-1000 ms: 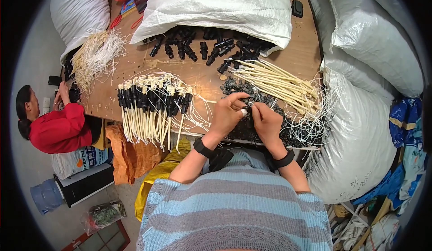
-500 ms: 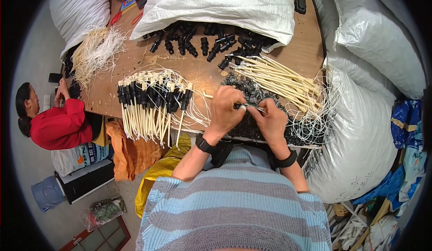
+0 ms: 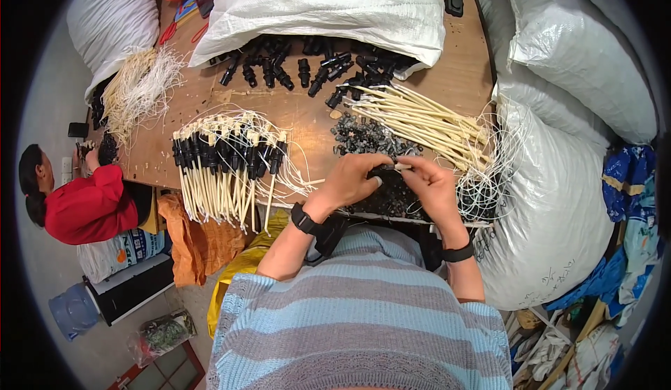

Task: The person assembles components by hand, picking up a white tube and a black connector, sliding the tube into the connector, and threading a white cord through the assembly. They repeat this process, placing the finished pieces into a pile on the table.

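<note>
My left hand (image 3: 351,180) is closed round a thin cream tube (image 3: 316,182), whose end sticks out on its left side. The fingertips of my right hand (image 3: 430,186) are pinched together close to my left fingertips. Something small and dark lies between the two hands, too small to name. Below and behind them spreads a heap of small grey-black pieces (image 3: 370,138). Just beyond, to the right, lies a bundle of cream tubes (image 3: 419,121) with white strings. Left of my hands, a row of cream tubes fitted with black connectors (image 3: 227,156) lies at the table's near edge.
A white woven sack (image 3: 321,16) spills loose black connectors (image 3: 304,72) across the brown table (image 3: 468,54). Large stuffed white sacks (image 3: 552,215) crowd the right side. At the far left, a person in red (image 3: 91,205) sits beside another pile of tubes and strings (image 3: 140,93).
Both hands have come nearer the table's front edge, and my right hand has turned, its fingertips now higher beside the left. The whole view has shifted slightly.
</note>
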Available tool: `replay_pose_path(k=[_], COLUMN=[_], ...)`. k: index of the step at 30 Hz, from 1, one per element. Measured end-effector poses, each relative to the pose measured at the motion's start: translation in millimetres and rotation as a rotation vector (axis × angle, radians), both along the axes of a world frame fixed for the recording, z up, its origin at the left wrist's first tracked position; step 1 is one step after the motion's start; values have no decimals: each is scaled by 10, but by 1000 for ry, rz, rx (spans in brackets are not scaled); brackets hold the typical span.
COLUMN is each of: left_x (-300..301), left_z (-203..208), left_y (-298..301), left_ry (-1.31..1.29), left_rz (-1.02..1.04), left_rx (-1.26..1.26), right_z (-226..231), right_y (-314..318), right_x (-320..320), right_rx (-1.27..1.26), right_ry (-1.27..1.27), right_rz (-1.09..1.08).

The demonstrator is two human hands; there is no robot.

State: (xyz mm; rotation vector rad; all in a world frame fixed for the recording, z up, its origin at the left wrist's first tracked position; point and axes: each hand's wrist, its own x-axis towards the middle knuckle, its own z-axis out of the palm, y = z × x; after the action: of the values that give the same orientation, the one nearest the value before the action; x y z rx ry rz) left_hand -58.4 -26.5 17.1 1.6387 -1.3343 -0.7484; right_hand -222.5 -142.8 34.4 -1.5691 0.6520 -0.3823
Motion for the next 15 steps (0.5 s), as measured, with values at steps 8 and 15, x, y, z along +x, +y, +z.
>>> replay_pose_path(k=[8, 15], left_x=[7, 60], left_z=[53, -36], left_y=[-25, 75], left_ry=[5, -121], left_rz=[103, 166], left_rx=[125, 47], right_z=[-22, -4], right_y=[58, 164], right_x=[94, 209], right_rx=[-946, -811], right_ry=[-45, -23], right_rz=[141, 115])
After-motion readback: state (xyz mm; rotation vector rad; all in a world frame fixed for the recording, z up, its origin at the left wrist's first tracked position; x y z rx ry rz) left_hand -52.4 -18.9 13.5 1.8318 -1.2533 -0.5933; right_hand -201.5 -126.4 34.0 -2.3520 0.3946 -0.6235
